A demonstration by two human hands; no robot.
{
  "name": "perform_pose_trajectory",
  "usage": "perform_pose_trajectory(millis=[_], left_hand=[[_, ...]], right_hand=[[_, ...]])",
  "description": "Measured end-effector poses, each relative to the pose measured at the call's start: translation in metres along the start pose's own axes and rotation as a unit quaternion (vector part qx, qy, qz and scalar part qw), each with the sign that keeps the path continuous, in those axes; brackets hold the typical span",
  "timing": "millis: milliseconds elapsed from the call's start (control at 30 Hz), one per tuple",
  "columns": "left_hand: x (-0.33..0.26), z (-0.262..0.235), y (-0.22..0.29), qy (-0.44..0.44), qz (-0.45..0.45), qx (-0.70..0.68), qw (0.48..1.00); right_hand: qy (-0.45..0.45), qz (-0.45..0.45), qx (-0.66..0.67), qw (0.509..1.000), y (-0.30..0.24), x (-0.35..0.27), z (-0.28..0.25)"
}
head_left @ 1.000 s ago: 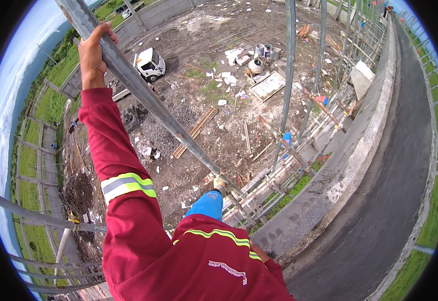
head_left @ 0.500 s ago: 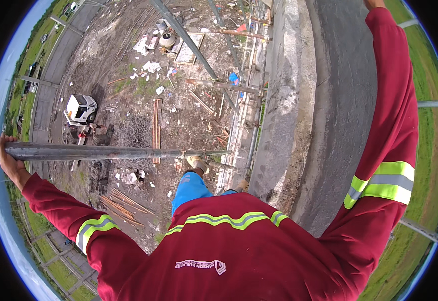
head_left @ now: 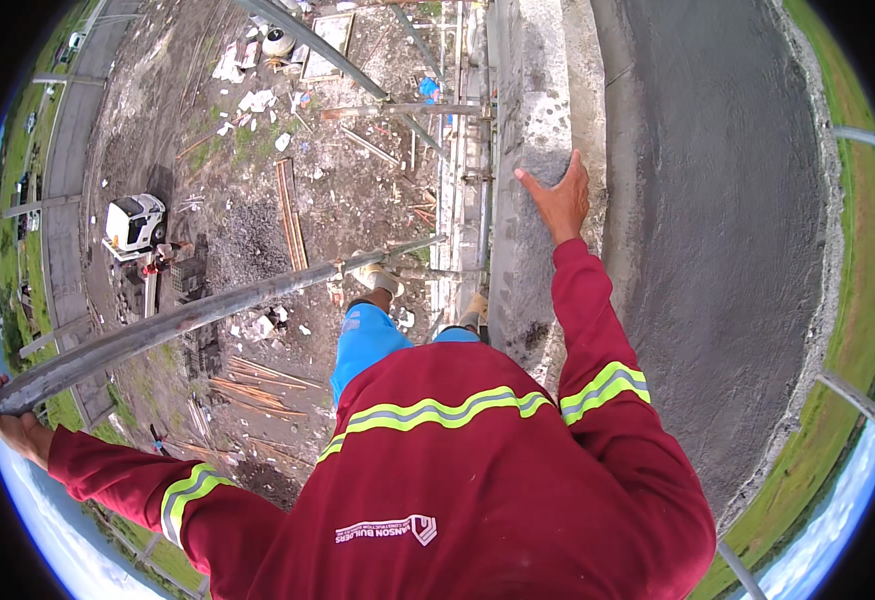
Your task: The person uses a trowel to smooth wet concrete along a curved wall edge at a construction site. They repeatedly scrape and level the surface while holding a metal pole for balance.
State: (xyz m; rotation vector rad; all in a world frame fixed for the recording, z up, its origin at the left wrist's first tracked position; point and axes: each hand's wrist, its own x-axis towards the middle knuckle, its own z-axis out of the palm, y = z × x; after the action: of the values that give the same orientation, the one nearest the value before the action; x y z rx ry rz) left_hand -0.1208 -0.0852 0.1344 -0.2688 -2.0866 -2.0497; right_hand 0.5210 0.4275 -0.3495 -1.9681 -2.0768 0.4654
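Littered brown earth ground (head_left: 147,110): spread below you, left of the long grey concrete parapet (head_left: 522,250).
Long round grey metal pole (head_left: 172,318): slanting left of the parapet; likely stiff, weighty, slick if wet; best held around the bare shaft.
Left hand (head_left: 17,427): yours, curled about the pole, well left of the parapet.
Right hand (head_left: 562,207): yours, thumb spread, over the parapet's top, grasping nothing; contact unclear.
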Motion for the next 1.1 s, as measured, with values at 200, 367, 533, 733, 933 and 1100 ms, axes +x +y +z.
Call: perform_pose_trajectory(millis=[200, 367, 533, 733, 933, 1100], left_hand=[[-0.036, 0.02, -0.014, -0.006, 0.022, -0.004, 1.0], [-0.068, 0.028, -0.031, -0.039, 0.036, -0.09, 0.995], [-0.088, 0.03, -0.023, -0.143, 0.027, -0.14, 0.979], [-0.111, 0.045, -0.025, -0.127, 0.04, -0.153, 0.979], [-0.121, 0.058, -0.023, -0.093, 0.042, -0.144, 0.984], [-0.126, 0.068, -0.021, -0.099, 0.042, -0.142, 0.984]], right_hand=[[0.02, -0.006, 0.004, 1.0, -0.002, -0.016, 0.003], [0.019, -0.006, 0.041, 0.999, 0.004, -0.019, 0.007], [0.029, -0.027, 0.036, 0.999, -0.008, -0.019, 0.008], [0.027, -0.017, 0.005, 0.999, -0.03, -0.017, 0.001], [0.0, 0.012, -0.019, 1.0, -0.03, -0.016, 0.003], [0.013, -0.009, -0.011, 1.0, -0.028, -0.013, 0.001]])
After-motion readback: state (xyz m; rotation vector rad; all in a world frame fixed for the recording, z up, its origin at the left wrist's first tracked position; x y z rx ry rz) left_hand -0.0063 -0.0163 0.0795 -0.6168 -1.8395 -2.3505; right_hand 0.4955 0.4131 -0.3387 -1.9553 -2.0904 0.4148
